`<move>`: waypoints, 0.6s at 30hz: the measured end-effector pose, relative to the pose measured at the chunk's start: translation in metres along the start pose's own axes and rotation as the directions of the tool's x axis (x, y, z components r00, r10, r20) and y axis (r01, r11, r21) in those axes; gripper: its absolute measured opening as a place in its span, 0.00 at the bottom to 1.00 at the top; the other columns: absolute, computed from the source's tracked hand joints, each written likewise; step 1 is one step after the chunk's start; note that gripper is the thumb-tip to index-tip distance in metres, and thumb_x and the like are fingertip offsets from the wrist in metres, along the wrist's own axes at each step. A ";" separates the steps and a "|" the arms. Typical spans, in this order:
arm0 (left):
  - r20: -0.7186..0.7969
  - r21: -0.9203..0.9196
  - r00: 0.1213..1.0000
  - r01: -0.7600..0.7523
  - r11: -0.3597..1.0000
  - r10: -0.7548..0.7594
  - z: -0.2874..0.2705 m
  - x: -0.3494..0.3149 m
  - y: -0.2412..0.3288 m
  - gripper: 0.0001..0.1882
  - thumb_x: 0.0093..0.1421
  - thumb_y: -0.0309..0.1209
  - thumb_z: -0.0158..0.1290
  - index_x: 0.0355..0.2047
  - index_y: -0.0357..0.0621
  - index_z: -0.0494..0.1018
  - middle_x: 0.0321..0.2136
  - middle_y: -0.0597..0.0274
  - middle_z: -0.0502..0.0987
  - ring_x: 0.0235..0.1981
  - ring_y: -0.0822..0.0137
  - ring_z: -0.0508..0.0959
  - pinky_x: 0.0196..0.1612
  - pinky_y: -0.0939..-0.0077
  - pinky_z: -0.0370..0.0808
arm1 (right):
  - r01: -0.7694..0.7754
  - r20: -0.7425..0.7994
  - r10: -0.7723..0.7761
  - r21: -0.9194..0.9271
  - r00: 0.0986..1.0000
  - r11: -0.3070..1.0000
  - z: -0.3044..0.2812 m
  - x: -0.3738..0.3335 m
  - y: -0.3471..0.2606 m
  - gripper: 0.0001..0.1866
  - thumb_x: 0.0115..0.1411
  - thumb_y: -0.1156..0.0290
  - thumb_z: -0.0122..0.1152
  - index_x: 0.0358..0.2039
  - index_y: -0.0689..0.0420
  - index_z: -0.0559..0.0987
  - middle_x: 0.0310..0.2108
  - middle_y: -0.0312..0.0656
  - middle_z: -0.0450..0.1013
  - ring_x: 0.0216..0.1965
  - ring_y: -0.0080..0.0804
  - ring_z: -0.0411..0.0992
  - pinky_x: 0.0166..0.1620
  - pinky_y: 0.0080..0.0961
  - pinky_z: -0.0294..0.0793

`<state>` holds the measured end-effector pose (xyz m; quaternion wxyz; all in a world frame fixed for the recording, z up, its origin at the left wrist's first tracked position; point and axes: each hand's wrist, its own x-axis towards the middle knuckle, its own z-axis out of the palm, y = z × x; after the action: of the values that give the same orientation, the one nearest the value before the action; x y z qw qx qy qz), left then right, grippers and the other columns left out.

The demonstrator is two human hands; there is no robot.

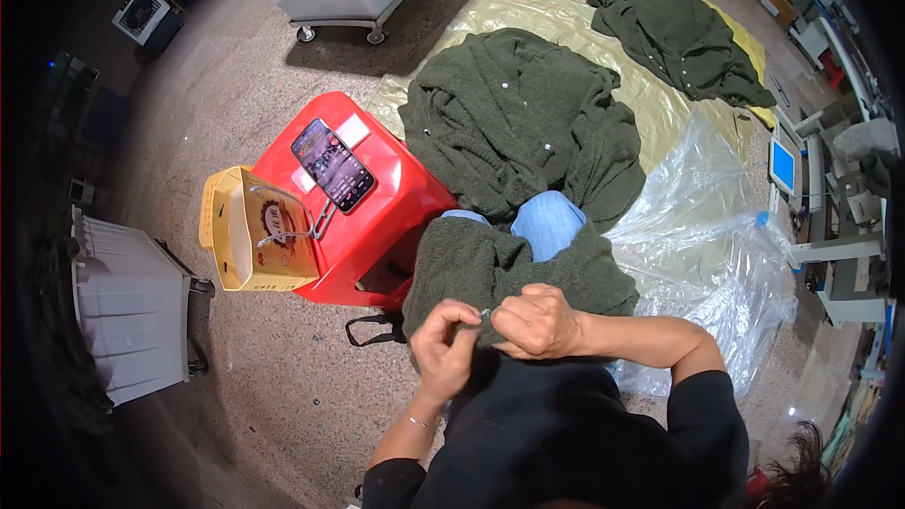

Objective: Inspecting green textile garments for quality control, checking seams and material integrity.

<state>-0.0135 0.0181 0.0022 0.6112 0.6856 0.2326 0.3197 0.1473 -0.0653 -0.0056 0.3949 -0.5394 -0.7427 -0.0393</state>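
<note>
1. Standing at far left: a pale, hard plastic bin (pixel 141 311) on casters, with dark fabric bunched along its outer side.
2. Next over, a boxy yellow carrier (pixel 269 269) with thin walls, up against a glossy, rounded red plastic stool (pixel 405 203). A smartphone (pixel 333 165) lies flat on the seat, screen lit.
3. The left hand (pixel 443 344) is half curled, thumb and index nearly meeting at the cloth's near edge. Can't tell if there's anything in that pinch.
4. The dark green fleecy cloth (pixel 467 259) is draped across the person's lap, over light blue trousers (pixel 550 226). Looks soft, floppy and fairly light, nubbly enough not to slip, and I'd guess hard to break. Best hold is probably a pinched fold by the edge, since the middle would just sag.
5. The right hand (pixel 535 322) is balled into a loose fist, seemingly with some cloth bunched in it.
6. Beyond the knees, a big crumpled heap of similar fabric (pixel 518 123) sits on crinkly yellowish sheeting (pixel 490 14).
7. Right of that, shiny, wrinkled clear plastic film (pixel 698 245).
</note>
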 end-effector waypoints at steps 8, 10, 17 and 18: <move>-0.274 0.116 0.949 -0.132 0.984 0.159 0.023 -0.015 -0.021 0.06 0.54 0.15 0.53 0.31 0.37 0.71 0.29 0.57 0.75 0.32 0.67 0.74 0.37 0.77 0.71 | -0.212 -0.157 0.230 0.126 0.960 0.969 0.027 -0.016 -0.011 0.15 0.38 0.71 0.65 0.27 0.59 0.72 0.19 0.37 0.62 0.18 0.32 0.65 0.23 0.27 0.63; -0.302 0.069 0.947 -0.092 0.993 0.109 0.024 -0.014 -0.023 0.06 0.54 0.15 0.54 0.30 0.37 0.71 0.29 0.56 0.75 0.32 0.67 0.74 0.37 0.77 0.71 | -0.199 -0.153 0.198 0.012 0.968 0.980 0.027 -0.020 -0.008 0.17 0.39 0.75 0.62 0.33 0.63 0.74 0.21 0.38 0.64 0.19 0.33 0.65 0.23 0.27 0.64; -0.080 0.251 0.974 -0.187 0.950 0.213 0.007 -0.003 -0.023 0.06 0.52 0.14 0.54 0.29 0.36 0.72 0.28 0.57 0.75 0.30 0.67 0.74 0.36 0.77 0.70 | -0.198 -0.014 0.199 0.033 0.980 0.980 0.014 -0.013 0.002 0.17 0.38 0.74 0.62 0.32 0.59 0.73 0.21 0.37 0.65 0.19 0.33 0.66 0.22 0.27 0.63; -0.081 0.251 0.974 -0.187 0.950 0.213 0.006 0.000 -0.020 0.06 0.52 0.14 0.54 0.29 0.36 0.72 0.28 0.57 0.75 0.30 0.67 0.74 0.36 0.77 0.70 | -0.182 0.074 0.180 0.027 0.981 0.983 0.010 -0.012 0.003 0.15 0.39 0.72 0.63 0.29 0.56 0.71 0.20 0.35 0.63 0.19 0.31 0.68 0.22 0.27 0.63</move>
<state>-0.0074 0.0167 -0.0179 0.4741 0.7570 0.2316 0.3854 0.1454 -0.0683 -0.0212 0.3794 -0.5989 -0.7047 0.0284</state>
